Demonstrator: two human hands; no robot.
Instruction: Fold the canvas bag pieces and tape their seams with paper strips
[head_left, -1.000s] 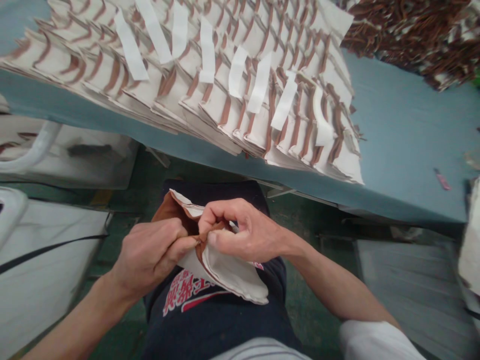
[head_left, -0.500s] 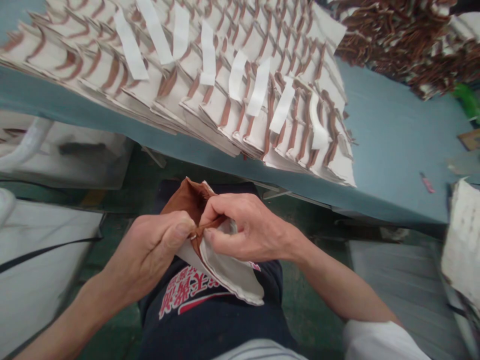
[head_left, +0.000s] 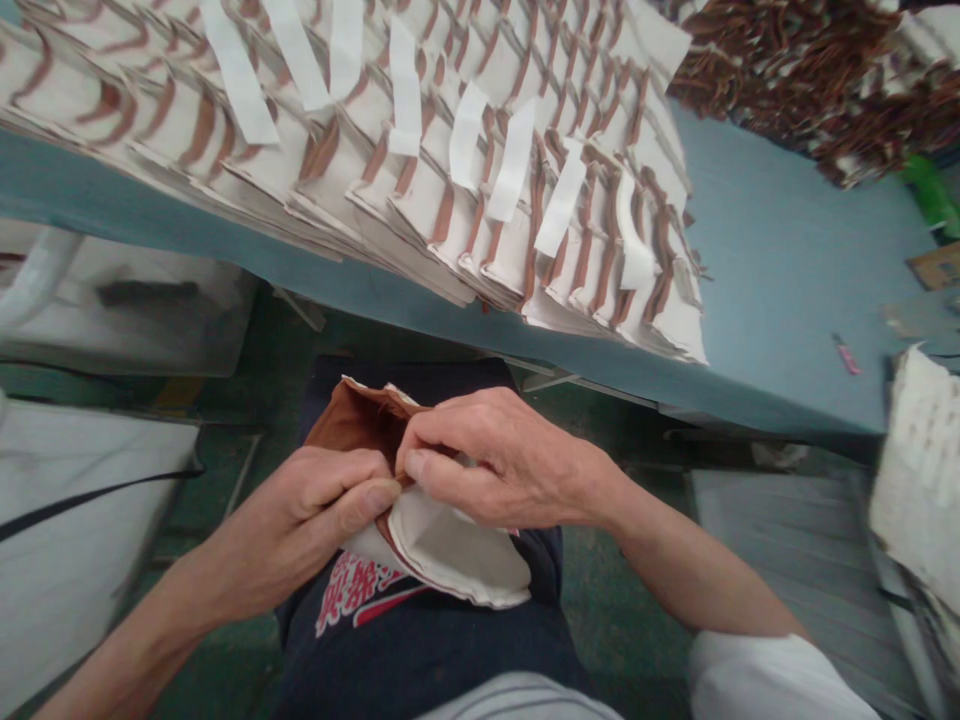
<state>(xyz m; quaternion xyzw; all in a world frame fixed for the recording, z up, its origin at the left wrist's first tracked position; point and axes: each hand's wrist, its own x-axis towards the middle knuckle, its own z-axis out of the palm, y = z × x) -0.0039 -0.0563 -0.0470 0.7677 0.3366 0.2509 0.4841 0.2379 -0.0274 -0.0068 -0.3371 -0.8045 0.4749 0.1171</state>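
Note:
Over my lap I hold a sewn piece of brown and off-white material (head_left: 461,550), its brown side folded open at the upper left and a pale rounded flap hanging at the lower right. My left hand (head_left: 326,505) pinches its edge between thumb and forefinger. Right beside it, my right hand (head_left: 480,455) pinches the same edge, thumb against curled forefinger. The fingertips nearly meet, and the bit of material between them is mostly hidden. Under the piece lies a dark apron (head_left: 450,650) with red and white print.
Rows of similar white and brown pieces (head_left: 450,215) cover much of the blue table (head_left: 765,260), with white strips (head_left: 562,195) on top. A heap of brown pieces (head_left: 795,80) and a small pink item (head_left: 846,355) lie to the right. Pale-covered surfaces (head_left: 90,500) stand at left.
Both hands keep their pinch on the piece. My left thumb has straightened along the edge, and the brown part has shifted slightly left and down. The view has moved a little.

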